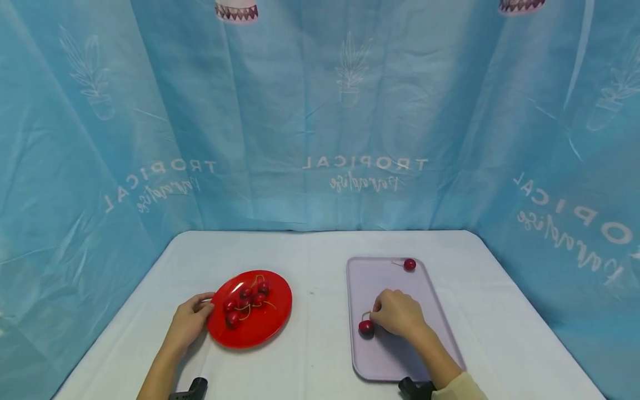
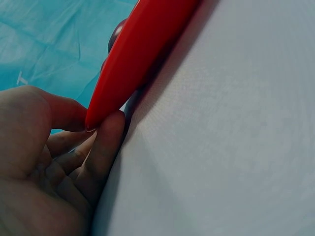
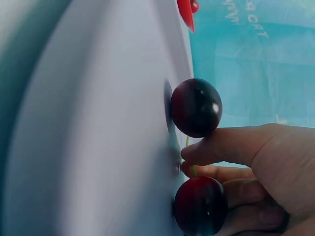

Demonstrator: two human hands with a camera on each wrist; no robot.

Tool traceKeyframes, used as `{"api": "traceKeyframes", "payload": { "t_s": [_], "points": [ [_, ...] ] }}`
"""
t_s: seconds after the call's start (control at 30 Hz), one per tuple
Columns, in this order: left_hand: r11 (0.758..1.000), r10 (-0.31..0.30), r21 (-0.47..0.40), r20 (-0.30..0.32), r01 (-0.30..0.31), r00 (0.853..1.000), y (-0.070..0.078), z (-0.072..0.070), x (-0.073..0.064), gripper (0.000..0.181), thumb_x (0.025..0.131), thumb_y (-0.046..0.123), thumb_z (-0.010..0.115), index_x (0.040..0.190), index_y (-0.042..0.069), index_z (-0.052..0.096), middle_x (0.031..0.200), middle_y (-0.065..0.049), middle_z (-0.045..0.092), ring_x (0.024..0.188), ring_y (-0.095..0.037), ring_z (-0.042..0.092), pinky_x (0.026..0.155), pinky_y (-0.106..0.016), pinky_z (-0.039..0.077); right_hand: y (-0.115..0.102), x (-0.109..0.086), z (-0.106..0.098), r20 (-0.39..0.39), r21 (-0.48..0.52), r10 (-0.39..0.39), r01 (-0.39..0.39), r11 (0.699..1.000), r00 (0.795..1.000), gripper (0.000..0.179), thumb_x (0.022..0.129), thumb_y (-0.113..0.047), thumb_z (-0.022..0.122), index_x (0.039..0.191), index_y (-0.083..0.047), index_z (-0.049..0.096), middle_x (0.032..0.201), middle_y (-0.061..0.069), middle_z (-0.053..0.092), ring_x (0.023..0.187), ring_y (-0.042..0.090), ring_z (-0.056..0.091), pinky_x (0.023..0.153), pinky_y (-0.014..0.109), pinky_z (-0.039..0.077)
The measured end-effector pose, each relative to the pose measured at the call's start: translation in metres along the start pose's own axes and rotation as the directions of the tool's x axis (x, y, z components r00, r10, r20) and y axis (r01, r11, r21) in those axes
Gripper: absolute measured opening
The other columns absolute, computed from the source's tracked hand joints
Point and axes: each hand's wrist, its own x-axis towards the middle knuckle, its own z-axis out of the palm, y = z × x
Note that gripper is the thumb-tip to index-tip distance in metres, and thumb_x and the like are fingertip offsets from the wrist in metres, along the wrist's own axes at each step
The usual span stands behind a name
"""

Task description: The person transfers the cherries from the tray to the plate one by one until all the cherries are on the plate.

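On the left of the table, my left hand point(image 1: 189, 321) pinches the near-left rim of a red plate point(image 1: 270, 325) between thumb and fingers. Several dark red cherries point(image 1: 232, 318) with stems lie on that plate. Over a lilac tray point(image 1: 362, 358) at the right, my right hand point(image 1: 400, 312) pinches a thin green cherry stem point(image 3: 187, 141) with thumb and fingertip. Two dark cherries show beside those fingers: an upper cherry point(image 3: 197, 108) and a lower cherry point(image 3: 201, 205). Only one cherry point(image 1: 366, 328) there is visible from the head; the hand probably hides the other.
Another cherry point(image 1: 410, 264) with its stem lies at the tray's far right corner. A white cloth point(image 1: 312, 355) covers the table between plate and tray. Blue printed curtains point(image 1: 320, 111) hang behind the table and along both sides.
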Motion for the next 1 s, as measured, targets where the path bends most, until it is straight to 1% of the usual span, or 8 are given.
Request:
{"api": "traceKeyframes", "payload": {
  "t_s": [0.23, 0.43, 0.57, 0.67, 0.83, 1.0],
  "points": [
    [1.000, 0.000, 0.007, 0.000, 0.000, 1.000, -0.002, -0.001, 0.000, 0.042, 0.098, 0.019, 0.049, 0.135, -0.002, 0.048, 0.123, -0.026, 0.057, 0.110, -0.036, 0.056, 0.086, -0.038, 0.053, 0.000, 0.000, 0.002, -0.014, 0.027, 0.009, -0.009, 1.000, 1.000, 0.015, 0.073, -0.023, 0.071, 0.061, -0.021, 0.063, 0.054, -0.008, 0.051, 0.053, 0.014, 0.048, 0.045, 0.031, 0.037],
    [1.000, -0.001, -0.006, 0.001, 0.001, 1.000, -0.003, 0.000, 0.001, 0.041, 0.099, 0.018, 0.050, 0.135, -0.001, 0.048, 0.123, -0.026, 0.057, 0.109, -0.035, 0.057, 0.084, -0.035, 0.054, -0.002, -0.001, 0.000, -0.029, 0.057, 0.021, -0.019, 0.998, 0.999, 0.016, 0.075, -0.025, 0.073, 0.062, -0.021, 0.064, 0.054, -0.008, 0.051, 0.051, 0.014, 0.048, 0.043, 0.030, 0.037],
    [1.000, -0.002, -0.004, -0.001, 0.002, 1.000, -0.003, 0.000, 0.001, 0.041, 0.099, 0.018, 0.049, 0.134, -0.001, 0.049, 0.122, -0.025, 0.058, 0.108, -0.035, 0.057, 0.085, -0.036, 0.053, -0.004, 0.000, -0.001, -0.044, 0.074, 0.020, -0.017, 0.997, 0.999, 0.016, 0.075, -0.027, 0.073, 0.063, -0.022, 0.064, 0.054, -0.007, 0.051, 0.051, 0.014, 0.047, 0.042, 0.030, 0.037],
    [1.000, 0.004, 0.001, -0.004, -0.004, 1.000, -0.003, 0.000, 0.002, 0.040, 0.099, 0.018, 0.049, 0.134, -0.001, 0.049, 0.122, -0.025, 0.058, 0.108, -0.035, 0.057, 0.085, -0.037, 0.053, -0.006, 0.001, -0.003, -0.058, 0.120, 0.002, 0.005, 0.993, 0.998, 0.015, 0.076, -0.028, 0.073, 0.064, -0.022, 0.065, 0.055, -0.007, 0.051, 0.051, 0.013, 0.047, 0.043, 0.030, 0.036],
    [1.000, 0.000, 0.002, -0.008, 0.000, 1.000, -0.001, -0.001, 0.002, 0.041, 0.098, 0.018, 0.050, 0.134, -0.001, 0.049, 0.121, -0.025, 0.058, 0.108, -0.035, 0.057, 0.083, -0.034, 0.054, -0.011, 0.006, -0.006, -0.069, 0.239, -0.021, 0.037, 0.970, 0.997, 0.011, 0.079, -0.025, 0.072, 0.069, -0.021, 0.069, 0.055, -0.008, 0.054, 0.049, 0.012, 0.048, 0.044, 0.029, 0.037],
    [1.000, -0.022, 0.007, -0.001, 0.022, 1.000, -0.001, -0.001, 0.002, 0.040, 0.099, 0.018, 0.049, 0.134, -0.002, 0.049, 0.121, -0.025, 0.058, 0.107, -0.035, 0.057, 0.083, -0.035, 0.054, -0.016, 0.007, -0.007, -0.125, 0.239, -0.012, 0.042, 0.970, 0.992, 0.008, 0.080, -0.025, 0.072, 0.075, -0.020, 0.071, 0.055, -0.008, 0.052, 0.048, 0.011, 0.045, 0.042, 0.027, 0.035]
  ]
}}
